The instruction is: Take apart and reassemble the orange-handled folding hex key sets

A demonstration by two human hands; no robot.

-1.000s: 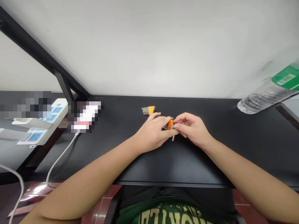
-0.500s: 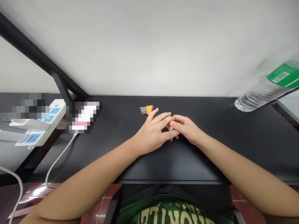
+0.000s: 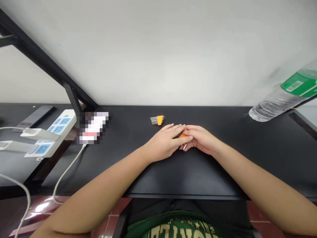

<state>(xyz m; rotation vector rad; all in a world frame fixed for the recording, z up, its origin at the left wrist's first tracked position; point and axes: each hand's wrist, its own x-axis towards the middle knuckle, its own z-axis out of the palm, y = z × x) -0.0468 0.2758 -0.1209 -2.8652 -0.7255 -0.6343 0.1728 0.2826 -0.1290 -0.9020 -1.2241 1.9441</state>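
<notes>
My right hand (image 3: 201, 138) grips an orange hex key holder (image 3: 183, 134) between thumb and fingers. From the other side my left hand (image 3: 168, 140) covers part of the same holder, its fingers laid over the dark keys and its thumb below. One pale key end pokes out beneath the left thumb. The fingers hide most of this set, so which key they touch I cannot tell. A second hex key set (image 3: 160, 120) in an orange-yellow holder lies on the black table (image 3: 213, 175), just beyond my left hand.
A clear plastic bottle with a green label (image 3: 279, 96) stands at the right by the wall. To the left a blurred-out phone (image 3: 95, 127) lies on the table, with a white cable (image 3: 66, 165). A power strip (image 3: 58, 132) with plugs sits farther left, past a black frame bar.
The fingers of my left hand have come closer together over the holder. The holder has turned a little between my hands. The whole view has shifted slightly.
</notes>
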